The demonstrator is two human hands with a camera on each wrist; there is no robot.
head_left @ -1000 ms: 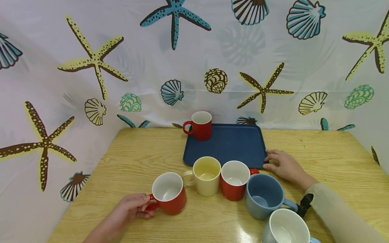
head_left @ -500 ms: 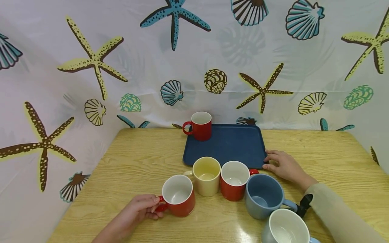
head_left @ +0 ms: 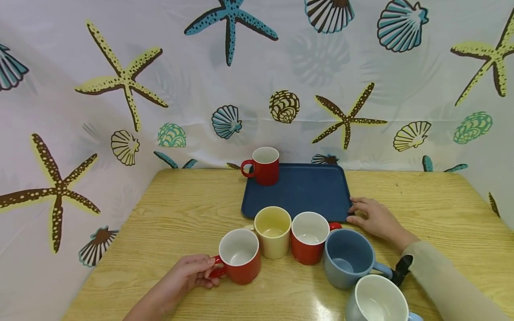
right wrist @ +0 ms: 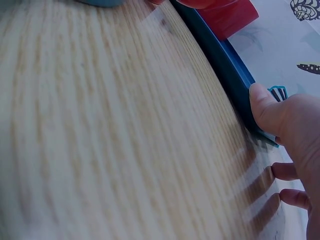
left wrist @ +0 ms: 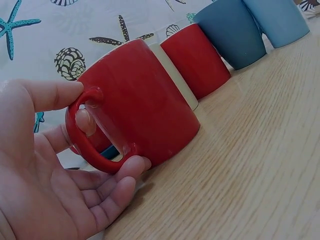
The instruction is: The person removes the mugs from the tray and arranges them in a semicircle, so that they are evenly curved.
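Observation:
My left hand (head_left: 192, 273) holds a red mug (head_left: 241, 263) with a white inside by its handle (left wrist: 82, 145), thumb above and fingertips below. The mug stands at the left end of a row, close against a cream-yellow mug (head_left: 274, 238); whether they touch I cannot tell. Along the row follow another red mug (head_left: 309, 249), a blue mug (head_left: 341, 272) and a light-blue mug with a white inside (head_left: 379, 303), partly cut off. My right hand (head_left: 373, 218) rests at the near right corner of a dark blue tray (head_left: 309, 189), its thumb (right wrist: 262, 102) on the rim.
A further red mug (head_left: 267, 173) stands at the tray's back left, handle to the left. The wooden table (head_left: 180, 200) ends at a white cloth (head_left: 257, 67) printed with shells and starfish. My right forearm, in a beige sleeve (head_left: 441, 276), lies beside the blue mugs.
My left hand has moved the red mug to the right, up beside the yellow mug, whose handle is now mostly hidden. The right hand and the other mugs have kept their places.

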